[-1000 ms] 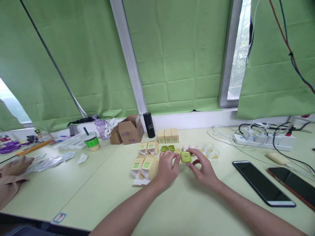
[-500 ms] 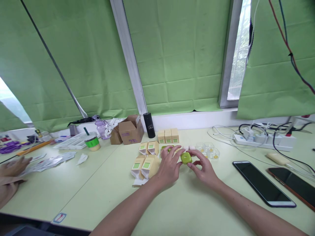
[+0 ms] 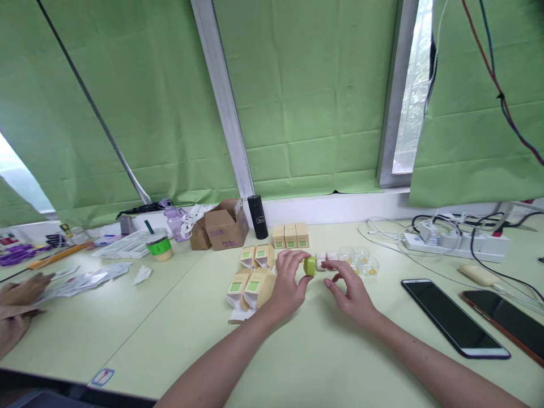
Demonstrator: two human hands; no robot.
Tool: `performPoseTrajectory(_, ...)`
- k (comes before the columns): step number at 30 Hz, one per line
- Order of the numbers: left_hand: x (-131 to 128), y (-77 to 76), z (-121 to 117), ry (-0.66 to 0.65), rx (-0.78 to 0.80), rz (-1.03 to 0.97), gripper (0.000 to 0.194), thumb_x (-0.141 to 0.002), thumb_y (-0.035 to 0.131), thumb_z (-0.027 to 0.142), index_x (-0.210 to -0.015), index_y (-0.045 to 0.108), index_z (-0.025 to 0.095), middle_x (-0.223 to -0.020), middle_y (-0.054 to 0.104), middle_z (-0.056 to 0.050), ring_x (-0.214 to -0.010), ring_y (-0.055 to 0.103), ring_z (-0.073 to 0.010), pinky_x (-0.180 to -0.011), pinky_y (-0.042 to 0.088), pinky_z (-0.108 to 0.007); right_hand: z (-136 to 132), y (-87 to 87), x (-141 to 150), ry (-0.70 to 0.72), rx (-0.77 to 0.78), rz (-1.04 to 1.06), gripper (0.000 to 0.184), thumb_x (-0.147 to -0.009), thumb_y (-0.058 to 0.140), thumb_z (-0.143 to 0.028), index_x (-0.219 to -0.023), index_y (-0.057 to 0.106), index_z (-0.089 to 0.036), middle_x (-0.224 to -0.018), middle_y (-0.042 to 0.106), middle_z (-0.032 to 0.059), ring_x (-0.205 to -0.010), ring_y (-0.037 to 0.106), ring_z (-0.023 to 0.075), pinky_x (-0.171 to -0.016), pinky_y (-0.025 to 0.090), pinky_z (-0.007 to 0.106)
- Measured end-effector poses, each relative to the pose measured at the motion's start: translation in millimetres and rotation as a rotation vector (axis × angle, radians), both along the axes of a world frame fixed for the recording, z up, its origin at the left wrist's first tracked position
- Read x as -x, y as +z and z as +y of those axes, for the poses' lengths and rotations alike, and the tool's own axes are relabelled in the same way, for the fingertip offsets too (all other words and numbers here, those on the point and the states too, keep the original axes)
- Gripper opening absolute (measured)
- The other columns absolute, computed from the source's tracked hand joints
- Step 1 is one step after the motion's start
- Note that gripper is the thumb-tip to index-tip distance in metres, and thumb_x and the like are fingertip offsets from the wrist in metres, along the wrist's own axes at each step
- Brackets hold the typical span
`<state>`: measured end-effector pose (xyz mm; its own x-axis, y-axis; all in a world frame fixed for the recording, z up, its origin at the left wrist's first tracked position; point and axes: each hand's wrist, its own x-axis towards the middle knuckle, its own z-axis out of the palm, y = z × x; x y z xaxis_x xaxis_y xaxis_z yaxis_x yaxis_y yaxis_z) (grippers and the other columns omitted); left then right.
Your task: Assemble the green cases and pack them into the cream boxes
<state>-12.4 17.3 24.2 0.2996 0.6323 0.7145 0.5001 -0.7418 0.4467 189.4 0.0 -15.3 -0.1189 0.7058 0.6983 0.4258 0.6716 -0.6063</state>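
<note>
My left hand (image 3: 291,283) pinches a small glossy green rounded-square piece (image 3: 310,266) between thumb and fingers, turned edge-on. Just to its right, my right hand (image 3: 352,292) is open, thumb and fingers apart, with nothing visible between them. Behind the fingertips are small pale pink-white pieces (image 3: 322,262), partly covered. Clear plastic cups (image 3: 359,259) with yellow bits inside stand beyond my right hand. Small tan cartons with green labels (image 3: 260,288) are grouped left of my left hand, and a row of tan boxes (image 3: 290,235) stands farther back.
Two phones (image 3: 454,317) and a power strip (image 3: 457,246) with cables lie on the right. At the back are a black bottle (image 3: 257,217) and a cardboard box (image 3: 226,225). A drink cup (image 3: 159,245) stands left, near another person's hand (image 3: 25,290) and flat packets (image 3: 91,279).
The green piece has moved slightly left and turned from face-on to edge-on in my left hand. My right fingers have come off it. The pale pieces show more.
</note>
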Motion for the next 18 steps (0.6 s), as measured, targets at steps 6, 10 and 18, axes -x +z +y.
performPoseTrajectory(6, 0.7, -6.3, 16.0, 0.052, 0.249, -0.311, 0.051, -0.083, 0.072, 0.012, -0.130, 0.060, 0.028, -0.129, 0.064, -0.008, -0.120, 0.060, -0.0254, -0.101, 0.049, -0.043, 0.7, -3.6, 2.2, -0.040, -0.092, -0.375, 0.034, -0.095, 0.053, -0.016, -0.127, 0.060, -0.024, -0.125, 0.068, 0.0121, -0.120, 0.058, 0.0331, -0.099, 0.053, 0.057)
performPoseTrajectory(10, 3.0, -10.7, 27.2, 0.002, 0.320, -0.405, 0.048, -0.084, 0.070, 0.016, -0.130, 0.060, 0.025, -0.130, 0.068, -0.009, -0.118, 0.064, -0.0236, -0.090, 0.048, -0.035, -1.5, -4.4, 9.1, -0.067, -0.091, -0.531, 0.041, -0.091, 0.052, -0.009, -0.129, 0.061, -0.020, -0.131, 0.066, 0.0137, -0.127, 0.053, 0.0344, -0.105, 0.047, 0.056)
performPoseTrajectory(18, 3.9, -11.9, 30.9, -0.085, 0.413, -0.513, 0.045, -0.082, 0.074, 0.022, -0.124, 0.058, 0.021, -0.125, 0.072, -0.011, -0.118, 0.067, -0.0258, -0.088, 0.047, -0.035, 13.5, -6.2, 20.1, -0.153, -0.065, -0.757, 0.044, -0.090, 0.053, -0.011, -0.133, 0.060, -0.018, -0.147, 0.058, 0.0130, -0.140, 0.041, 0.0370, -0.115, 0.030, 0.058)
